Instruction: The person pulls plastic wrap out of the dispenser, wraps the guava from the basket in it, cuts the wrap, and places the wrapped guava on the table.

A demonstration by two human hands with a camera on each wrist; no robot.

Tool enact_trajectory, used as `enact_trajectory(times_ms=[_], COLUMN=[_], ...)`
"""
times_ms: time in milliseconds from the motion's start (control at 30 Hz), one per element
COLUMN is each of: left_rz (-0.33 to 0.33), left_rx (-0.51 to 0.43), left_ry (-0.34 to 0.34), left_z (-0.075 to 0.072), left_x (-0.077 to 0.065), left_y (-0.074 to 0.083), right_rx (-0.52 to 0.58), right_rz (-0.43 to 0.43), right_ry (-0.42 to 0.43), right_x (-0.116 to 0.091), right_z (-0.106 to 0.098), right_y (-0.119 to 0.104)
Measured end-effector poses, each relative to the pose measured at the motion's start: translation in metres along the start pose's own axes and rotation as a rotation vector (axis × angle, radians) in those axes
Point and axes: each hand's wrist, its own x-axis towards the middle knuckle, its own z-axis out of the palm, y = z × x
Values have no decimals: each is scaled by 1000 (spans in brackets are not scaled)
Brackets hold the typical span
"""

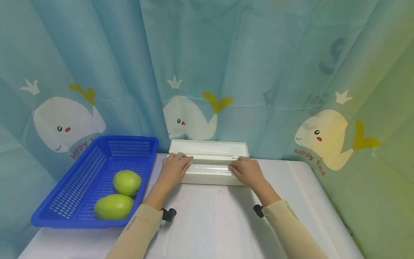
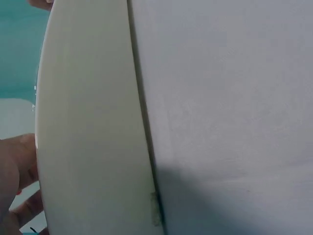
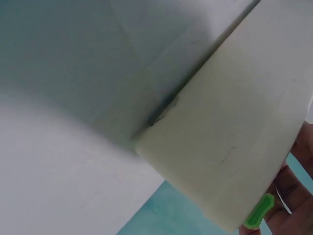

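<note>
A long white cling film box (image 1: 210, 178) lies across the table with its lid (image 1: 208, 147) raised at the back. Shiny clear cling film (image 1: 210, 167) shows along the opening. My left hand (image 1: 173, 169) is over the left end, thumb and fingers curled at the film's edge. At the right end, my right hand (image 1: 248, 171) pinches the film with thumb and forefinger. In the left wrist view the box's front wall (image 2: 93, 122) hides the fingertips. The right wrist view has a small green piece (image 3: 259, 211) at the box edge beside curled fingers (image 3: 288, 188).
A blue perforated basket (image 1: 81, 172) stands on the left of the white table (image 1: 210, 223). Two green fruits, a rounder one (image 1: 127, 182) and a longer one (image 1: 114, 207), lie in it. A curtain (image 1: 265, 72) with whale prints hangs behind the table and along its sides.
</note>
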Motion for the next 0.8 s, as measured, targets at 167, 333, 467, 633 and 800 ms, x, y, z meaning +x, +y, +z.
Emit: enact_trajectory(times_ms=[167, 333, 467, 633, 800], left_rz=[16, 3, -13, -5, 5], left_rx=[49, 65, 81, 98, 91], left_ry=[-44, -135, -182, -199, -180], left_z=[-2, -3, -3, -5, -4], left_x=[3, 5, 8, 13, 15], left_y=[3, 6, 6, 5, 4], right_rx=[48, 109, 147, 197, 200], right_rz=[54, 64, 46, 48, 57], right_ry=[-93, -135, -126, -114, -78], right_x=[3, 1, -1, 0, 0], right_z=[0, -3, -4, -4, -4], right_y=[-3, -4, -2, 3, 5])
